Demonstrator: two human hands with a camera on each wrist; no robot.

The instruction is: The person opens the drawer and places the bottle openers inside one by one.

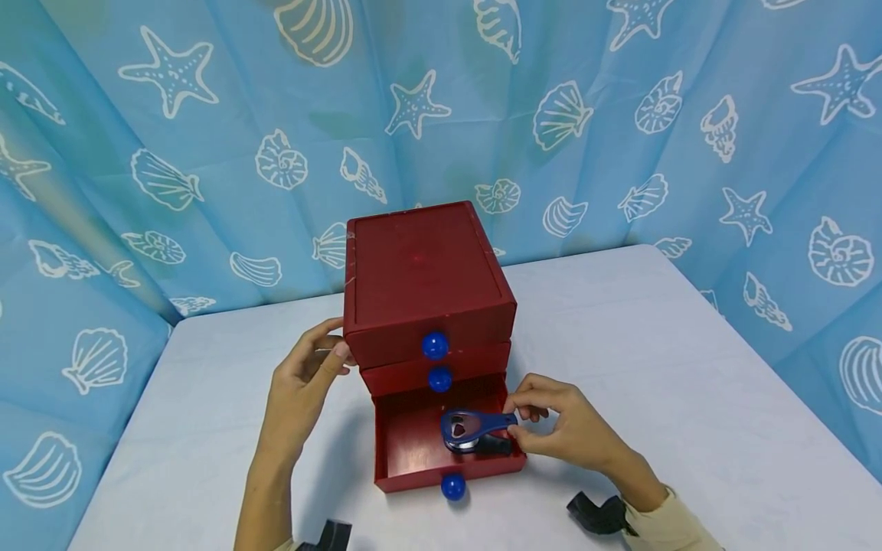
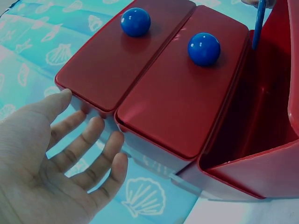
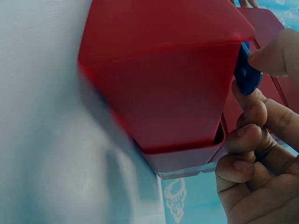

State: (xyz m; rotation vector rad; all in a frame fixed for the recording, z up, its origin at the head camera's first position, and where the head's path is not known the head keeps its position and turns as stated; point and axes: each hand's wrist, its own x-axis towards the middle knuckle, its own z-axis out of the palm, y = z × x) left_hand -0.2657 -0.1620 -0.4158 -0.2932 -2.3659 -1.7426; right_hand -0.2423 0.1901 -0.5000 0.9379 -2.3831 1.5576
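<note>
A red drawer box (image 1: 420,268) with blue round knobs stands on the table, its bottom drawer (image 1: 413,444) pulled out. My right hand (image 1: 561,421) is at this drawer's right wall, where thumb and fingers pinch the handle end of a blue tool (image 1: 491,422). This tool has a rounded head with an opening, held over the drawer. Beneath it in the drawer shows a black-handled thing (image 1: 494,445), partly covered. My left hand (image 1: 303,375) is at the box's left side, fingers spread and loosely bent, with the fingertips at its edge in the left wrist view.
The upper two drawers, with knobs (image 1: 435,345) in front, are pushed in. A white cloth (image 1: 592,306) covers the table. Behind it hangs a blue curtain (image 1: 455,153) with shell and starfish prints. Black wrist mounts (image 1: 598,514) show near both forearms.
</note>
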